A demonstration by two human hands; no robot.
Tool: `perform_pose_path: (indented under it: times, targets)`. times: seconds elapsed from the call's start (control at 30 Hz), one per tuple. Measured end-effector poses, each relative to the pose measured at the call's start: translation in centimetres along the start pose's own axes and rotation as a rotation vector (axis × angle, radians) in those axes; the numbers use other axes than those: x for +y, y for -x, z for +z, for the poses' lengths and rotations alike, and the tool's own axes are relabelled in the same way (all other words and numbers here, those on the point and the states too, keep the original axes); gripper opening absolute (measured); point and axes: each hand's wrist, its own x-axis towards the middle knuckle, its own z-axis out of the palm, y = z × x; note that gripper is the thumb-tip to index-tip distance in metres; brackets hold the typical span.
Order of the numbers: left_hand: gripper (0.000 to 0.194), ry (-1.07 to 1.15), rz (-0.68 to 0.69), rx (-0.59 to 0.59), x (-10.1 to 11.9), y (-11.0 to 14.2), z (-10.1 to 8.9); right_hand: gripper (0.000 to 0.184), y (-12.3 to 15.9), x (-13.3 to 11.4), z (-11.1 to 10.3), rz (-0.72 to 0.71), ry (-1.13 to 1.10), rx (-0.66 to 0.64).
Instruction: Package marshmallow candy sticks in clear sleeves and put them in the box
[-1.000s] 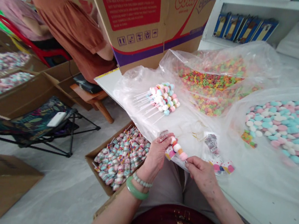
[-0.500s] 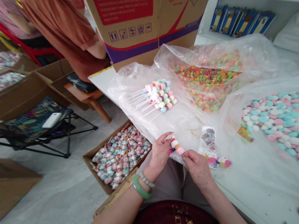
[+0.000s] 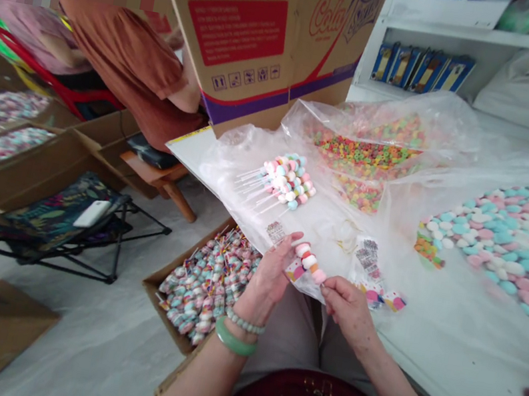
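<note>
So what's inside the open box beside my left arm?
The box holds a heap of wrapped candy sticks; what lies beneath the top layer is covered, so it can't be seen.

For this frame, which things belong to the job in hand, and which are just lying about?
Likely part of the job:
- held candy skewer
- printed wrappers
- unwrapped skewers
- wrapped skewers
- marshmallow-like candies
- coloured rings

Likely just lying about:
- white phone-like object
- folding chair
- blue packages

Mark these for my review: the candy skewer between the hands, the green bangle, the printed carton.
Candy skewer (image 3: 309, 263), head view: middle of its row of sweets.
Green bangle (image 3: 234, 341), head view: front of its band.
Printed carton (image 3: 292, 47), head view: brown side, right of the red label.
</note>
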Motion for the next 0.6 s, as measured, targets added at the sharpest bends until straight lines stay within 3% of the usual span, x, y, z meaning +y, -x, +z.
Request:
perform_pose_path:
  times: [0.13, 0.3, 0.43, 0.6]
  targets:
    - [0.027, 0.133, -0.104, -0.026, 2.0, 0.4, -0.7, 0.02, 0.6, -0.3, -0.2, 0.05, -0.167, -0.023]
    - [0.03, 0.287, -0.141, -0.065, 2.2, 0.4, -0.9, 0.012, 0.7, -1.9, -0.4, -0.043, -0.33, 0.027]
    - [0.038, 0.284, -0.113, -0.099, 0.8, 0.9, 0.7, 0.011, 0.2, -3.7, 0.5, -0.109, -0.433, 0.09]
    - [0.034, 0.151, -0.017, -0.049, -0.5, 2.1, 2.8, 0.011, -0.6, -3.9, 1.9, -0.008, -0.505, 0.128]
